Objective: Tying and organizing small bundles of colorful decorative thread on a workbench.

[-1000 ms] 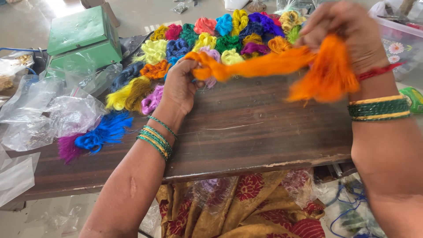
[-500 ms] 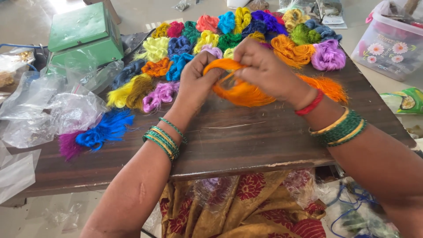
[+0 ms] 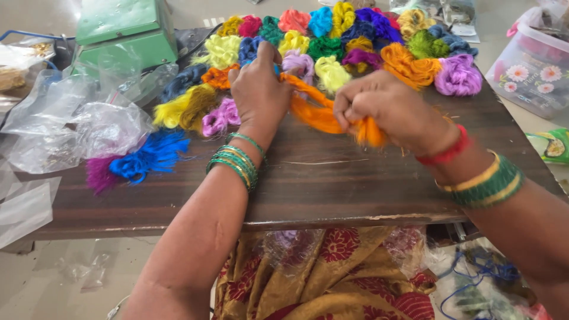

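While both hands close on it, the orange thread bundle (image 3: 317, 112) stretches across the middle of the frame, just above the dark wooden board (image 3: 332, 184). The right hand (image 3: 391, 109) is clenched tight over the bundle's right end, a short orange tuft poking out below its fingers. The left hand (image 3: 258, 89) pinches the bundle's upper left end, its fingers curled shut around the strands. Green and gold bangles (image 3: 237, 163) circle the left wrist; a red band and green bangles (image 3: 489, 184) sit on the right wrist. Behind the hands, along the upper edge of the board, lie many small thread bundles of mixed colours (image 3: 355, 35). A blue and purple bundle (image 3: 139, 157) lies at the centre left, beside crumpled clear plastic bags (image 3: 65, 118). A green metal box (image 3: 121, 29) stands at the upper left, and a lidded plastic tub (image 3: 533, 65) at the upper right.
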